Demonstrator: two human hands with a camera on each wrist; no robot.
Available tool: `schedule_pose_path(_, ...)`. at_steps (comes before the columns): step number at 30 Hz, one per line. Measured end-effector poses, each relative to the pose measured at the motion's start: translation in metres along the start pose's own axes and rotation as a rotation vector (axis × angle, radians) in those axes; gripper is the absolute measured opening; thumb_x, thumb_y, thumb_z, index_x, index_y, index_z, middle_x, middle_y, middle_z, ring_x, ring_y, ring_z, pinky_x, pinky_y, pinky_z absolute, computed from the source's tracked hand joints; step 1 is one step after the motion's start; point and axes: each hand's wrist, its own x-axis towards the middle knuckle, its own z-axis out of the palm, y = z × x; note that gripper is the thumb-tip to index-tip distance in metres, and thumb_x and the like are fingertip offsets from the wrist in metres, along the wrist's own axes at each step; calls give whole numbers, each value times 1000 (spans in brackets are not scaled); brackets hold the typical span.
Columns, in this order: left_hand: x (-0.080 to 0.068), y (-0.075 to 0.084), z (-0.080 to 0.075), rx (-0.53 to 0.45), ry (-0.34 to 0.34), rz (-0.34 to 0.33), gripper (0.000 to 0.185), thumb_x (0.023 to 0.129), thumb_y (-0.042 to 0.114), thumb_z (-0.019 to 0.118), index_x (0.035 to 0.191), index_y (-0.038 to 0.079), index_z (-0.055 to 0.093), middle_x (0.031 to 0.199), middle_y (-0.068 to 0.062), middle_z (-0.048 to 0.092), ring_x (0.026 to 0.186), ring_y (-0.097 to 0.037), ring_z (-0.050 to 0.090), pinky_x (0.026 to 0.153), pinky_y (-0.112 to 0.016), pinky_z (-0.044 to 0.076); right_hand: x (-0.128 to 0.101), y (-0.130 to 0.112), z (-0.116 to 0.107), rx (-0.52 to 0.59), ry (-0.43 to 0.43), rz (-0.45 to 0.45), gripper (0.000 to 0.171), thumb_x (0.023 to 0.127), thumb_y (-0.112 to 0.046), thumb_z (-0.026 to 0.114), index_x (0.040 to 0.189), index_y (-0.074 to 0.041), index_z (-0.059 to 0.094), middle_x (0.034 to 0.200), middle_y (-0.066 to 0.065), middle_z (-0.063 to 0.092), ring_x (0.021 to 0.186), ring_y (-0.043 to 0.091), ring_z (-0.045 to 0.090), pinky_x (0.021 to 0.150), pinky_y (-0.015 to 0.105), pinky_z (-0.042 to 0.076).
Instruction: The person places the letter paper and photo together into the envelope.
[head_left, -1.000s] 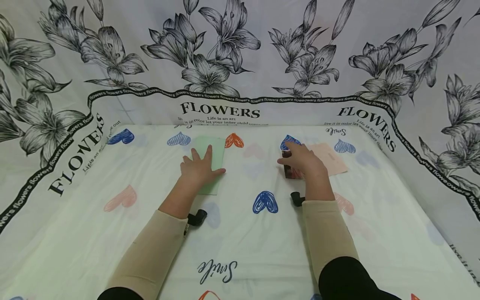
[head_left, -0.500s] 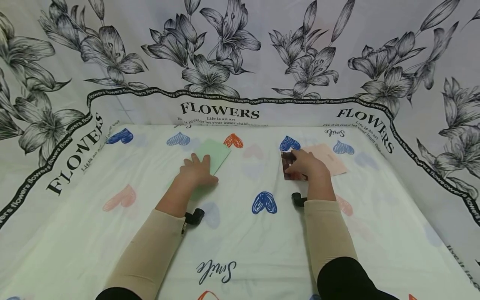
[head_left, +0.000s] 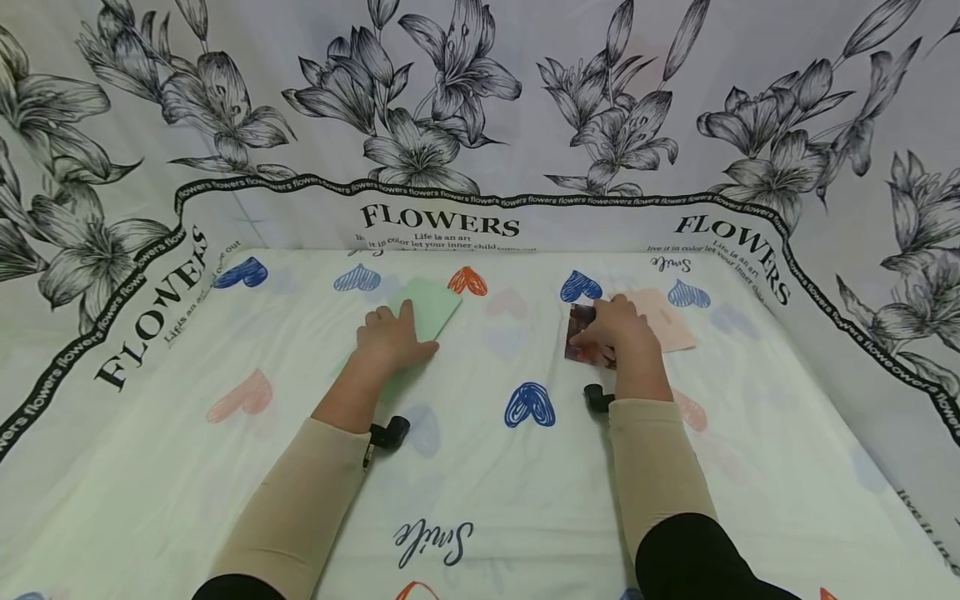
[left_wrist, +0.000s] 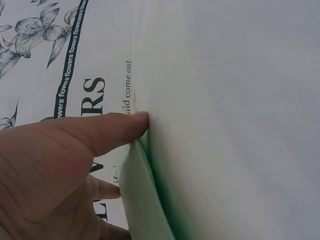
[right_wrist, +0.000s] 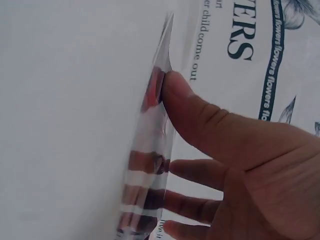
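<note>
Pinching thin cards at their near edges, both hands work: the left hand (head_left: 390,340) lifts a green envelope (head_left: 427,307), the right hand (head_left: 613,330) a glossy photo (head_left: 582,342). Both look light, bendable, slippery; beyond lies a pink envelope (head_left: 663,321).

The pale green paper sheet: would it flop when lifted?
Probably: the pale green paper sheet looks thin, its edge curving up beside the left hand. Likely very light, and it may slide on the heart-printed cloth.

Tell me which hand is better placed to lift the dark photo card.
Right, probably. The right hand already pinches the dark photo card, its edge raised; the left hand holds the green envelope.
</note>
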Motion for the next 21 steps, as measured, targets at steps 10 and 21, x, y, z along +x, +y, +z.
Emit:
schedule_pose_path(10, 2, 0, -5, -24, 54, 52, 101, 90, 37, 73, 162, -2, 12, 140, -39, 36, 128, -53, 38, 103, -64, 39, 0, -3, -4, -35, 155, 56, 38, 92, -27, 68, 108, 7, 68, 92, 20, 64, 80, 32, 59, 65, 40, 51)
schedule_pose_path(21, 0, 2, -8, -29, 10, 150, 102, 84, 17, 72, 164, 2, 10, 146, -35, 31, 135, -53, 31, 116, -67, 21, -16, -9, -24, 124, 216, 45, 30, 99, -22, 53, 105, -1, 73, 108, 19, 66, 91, 32, 58, 77, 44, 51)
